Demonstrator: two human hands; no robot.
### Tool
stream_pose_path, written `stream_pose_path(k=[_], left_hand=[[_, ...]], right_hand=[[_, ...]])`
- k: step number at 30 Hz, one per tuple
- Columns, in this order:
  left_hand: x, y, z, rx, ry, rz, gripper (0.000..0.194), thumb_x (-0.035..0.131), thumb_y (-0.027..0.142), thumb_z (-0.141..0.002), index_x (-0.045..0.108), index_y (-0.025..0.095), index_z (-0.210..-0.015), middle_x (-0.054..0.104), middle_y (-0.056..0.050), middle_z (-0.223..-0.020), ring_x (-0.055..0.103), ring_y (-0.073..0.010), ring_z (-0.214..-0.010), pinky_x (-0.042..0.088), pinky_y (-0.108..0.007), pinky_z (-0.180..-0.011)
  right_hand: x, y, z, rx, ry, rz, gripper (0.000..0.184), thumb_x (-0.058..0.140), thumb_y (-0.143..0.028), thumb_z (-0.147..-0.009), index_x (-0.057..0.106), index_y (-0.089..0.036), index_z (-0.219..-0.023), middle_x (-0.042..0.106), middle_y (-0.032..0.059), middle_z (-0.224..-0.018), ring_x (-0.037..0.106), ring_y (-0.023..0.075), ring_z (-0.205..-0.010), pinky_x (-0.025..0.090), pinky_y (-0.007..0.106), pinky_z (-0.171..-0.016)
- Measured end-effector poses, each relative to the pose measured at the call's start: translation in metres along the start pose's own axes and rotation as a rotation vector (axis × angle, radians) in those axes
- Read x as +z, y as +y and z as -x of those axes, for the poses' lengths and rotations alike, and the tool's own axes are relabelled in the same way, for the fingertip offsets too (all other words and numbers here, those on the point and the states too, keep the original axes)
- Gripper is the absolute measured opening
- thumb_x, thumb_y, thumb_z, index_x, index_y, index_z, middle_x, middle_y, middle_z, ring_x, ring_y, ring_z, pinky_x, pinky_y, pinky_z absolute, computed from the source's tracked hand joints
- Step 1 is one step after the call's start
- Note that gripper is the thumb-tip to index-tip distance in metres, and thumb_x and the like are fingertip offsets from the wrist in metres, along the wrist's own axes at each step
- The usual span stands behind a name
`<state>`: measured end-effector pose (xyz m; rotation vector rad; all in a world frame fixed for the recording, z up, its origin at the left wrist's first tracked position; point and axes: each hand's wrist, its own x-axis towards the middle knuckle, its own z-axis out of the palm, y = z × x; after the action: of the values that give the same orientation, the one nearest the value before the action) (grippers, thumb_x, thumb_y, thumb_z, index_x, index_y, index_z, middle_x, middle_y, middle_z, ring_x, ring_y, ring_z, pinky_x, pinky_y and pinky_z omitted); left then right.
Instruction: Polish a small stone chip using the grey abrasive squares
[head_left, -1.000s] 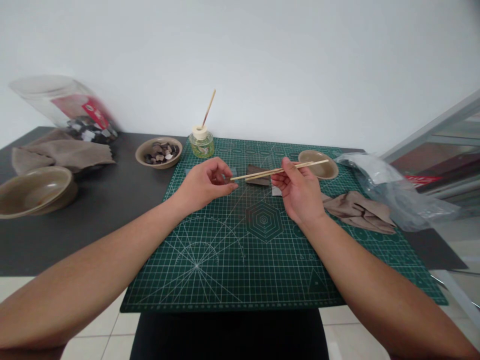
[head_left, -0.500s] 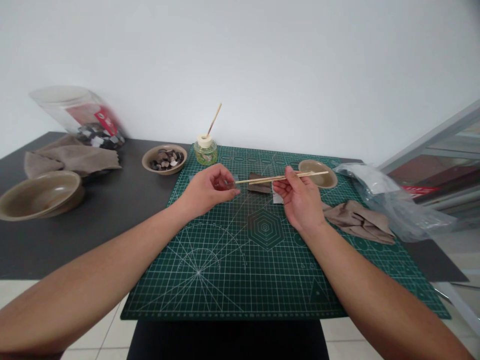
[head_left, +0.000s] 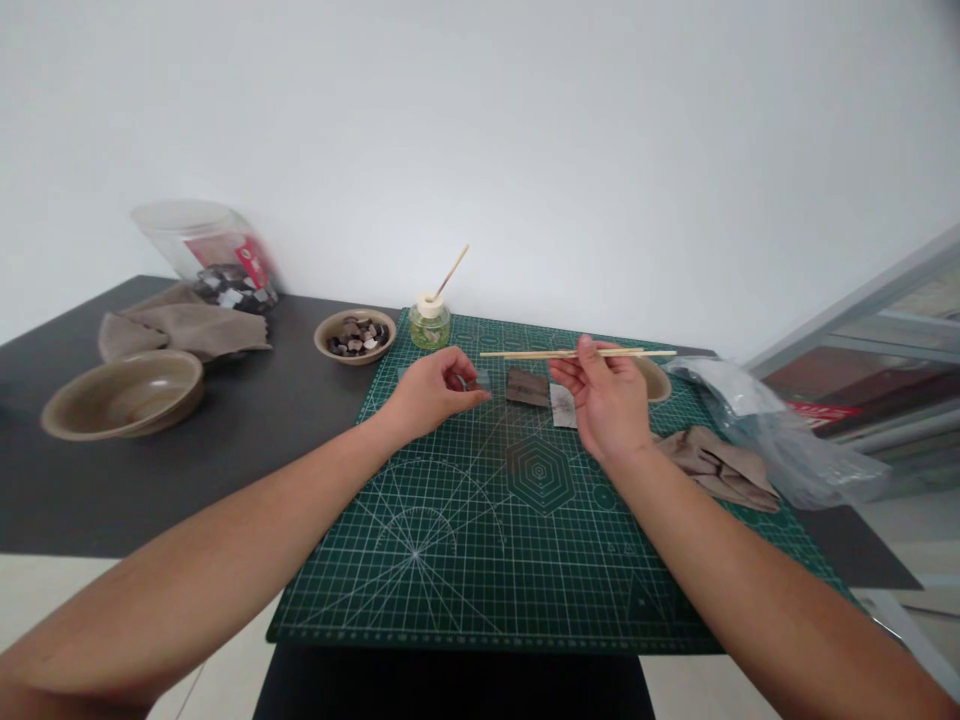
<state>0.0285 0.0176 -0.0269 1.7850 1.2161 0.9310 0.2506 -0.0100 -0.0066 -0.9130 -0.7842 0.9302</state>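
Holding thin wooden sticks [head_left: 521,355] in the head view, your right hand [head_left: 615,405] is pressing its thumb against curled fingers, gripping a little right of the sticks' middle. The sticks are running nearly level above the green cutting mat [head_left: 465,600], right ends passing in front of a bowl [head_left: 659,381]. Their count is blurring; probably two.

Your left hand [head_left: 435,395] is hanging near the sticks' left ends, no contact showing. Its fingers are curving with a gap toward the thumb; whether something small is sitting between, you cannot tell from here. A clear bluish strip [head_left: 482,380] is showing just behind that hand.

Judging the handling: slim rods like these are likely rolling or crossing under a single pinch, so you are doing best by pressing lightly and steadying the free ends with the left fingertips. Squeezing hard is probably risking splayed tips.

Mind the clearance: a brown square [head_left: 528,388] and a pale square [head_left: 564,406] are lying below the sticks, and a dipping end could be brushing them. Farther back, a bottle [head_left: 430,327] with a leaning stick [head_left: 452,270] is standing beyond your left hand; wide sweeps are best avoided.
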Motion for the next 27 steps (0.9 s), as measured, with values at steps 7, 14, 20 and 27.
stream_pose_path(k=[7, 14, 20, 27], left_hand=[[-0.001, 0.006, 0.002, -0.014, -0.016, -0.015, 0.029, 0.086, 0.034, -0.071, 0.063, 0.020, -0.083, 0.060, 0.005, -0.066, 0.052, -0.0130, -0.061, 0.040, -0.028, -0.060], [-0.004, 0.006, 0.004, 0.063, -0.023, -0.132, 0.024, 0.081, 0.034, -0.077, 0.063, 0.021, -0.085, 0.060, 0.005, -0.067, 0.054, -0.0138, -0.062, 0.040, -0.028, -0.061], [-0.003, 0.006, 0.003, 0.084, -0.051, -0.155, 0.021, 0.081, 0.030, -0.077, 0.062, 0.022, -0.082, 0.059, 0.006, -0.064, 0.053, -0.0137, -0.059, 0.039, -0.027, -0.059], [-0.004, 0.010, 0.005, 0.087, -0.044, -0.143, 0.020, 0.081, 0.028, -0.078, 0.062, 0.021, -0.083, 0.058, 0.006, -0.065, 0.053, -0.0134, -0.060, 0.039, -0.027, -0.061]], right_hand=[[0.040, -0.001, -0.025, -0.105, -0.080, 0.089, 0.044, 0.088, -0.055, -0.075, 0.059, -0.024, -0.088, 0.073, -0.0036, -0.075, 0.076, 0.0139, -0.071, 0.067, 0.029, -0.072], [0.081, 0.007, -0.046, -0.202, -0.160, 0.118, 0.037, 0.083, -0.054, -0.081, 0.059, -0.026, -0.088, 0.073, -0.0031, -0.078, 0.073, 0.0131, -0.069, 0.066, 0.031, -0.074], [0.100, 0.017, -0.054, -0.198, -0.210, 0.184, 0.035, 0.082, -0.051, -0.079, 0.060, -0.026, -0.089, 0.072, -0.0033, -0.075, 0.075, 0.0141, -0.073, 0.066, 0.030, -0.075], [0.106, 0.026, -0.056, -0.267, -0.238, 0.269, 0.026, 0.077, -0.046, -0.084, 0.061, -0.026, -0.088, 0.070, -0.0047, -0.076, 0.073, 0.0130, -0.072, 0.065, 0.029, -0.074]])
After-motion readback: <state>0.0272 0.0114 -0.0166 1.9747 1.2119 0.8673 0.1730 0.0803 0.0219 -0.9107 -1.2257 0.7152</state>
